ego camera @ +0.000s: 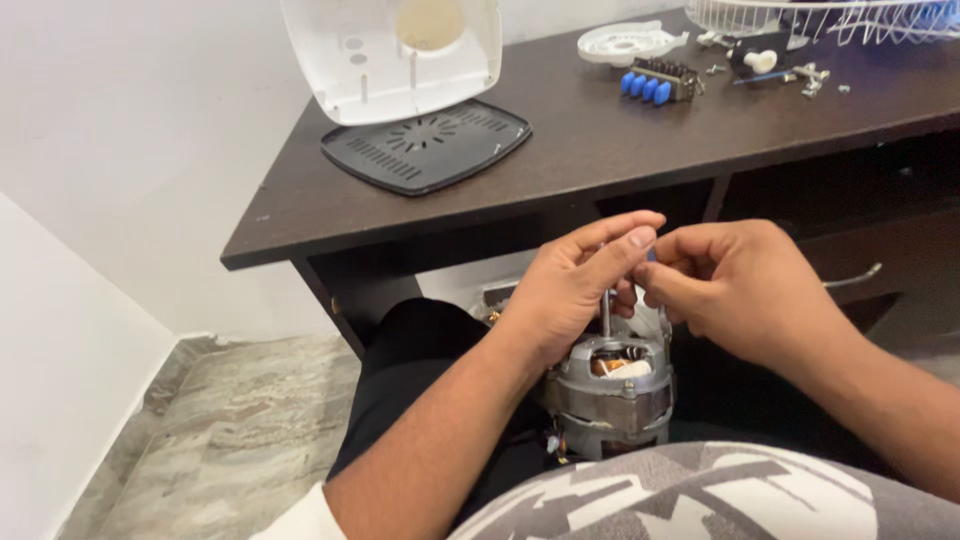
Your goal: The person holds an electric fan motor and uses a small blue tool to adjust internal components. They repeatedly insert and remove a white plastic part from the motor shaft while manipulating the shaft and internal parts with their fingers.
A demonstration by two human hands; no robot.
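Dark brown wood makes up the corner desk (pixel 600 150) in front of me, the largest thing in view. On it stand a white plastic fan housing (pixel 392 55) and, just before that, a black vented base plate (pixel 427 145). Further right lie a switch block with blue push buttons (pixel 655 82) and some small loose parts.

Below the desk edge, on my lap, sits a grey metal electric motor (pixel 610 390), upright, with copper windings showing through a gap in its casing and a thin steel shaft (pixel 605 312) rising from the top.

My left hand (pixel 575 290) and right hand (pixel 745 285) meet just above the motor. The fingers of both are pinched together around something small at the shaft's tip; a hint of blue shows between them, but I cannot tell what it is.

I judge this to be fine work at the shaft end. A next move would need a steady grip and the motor kept upright.
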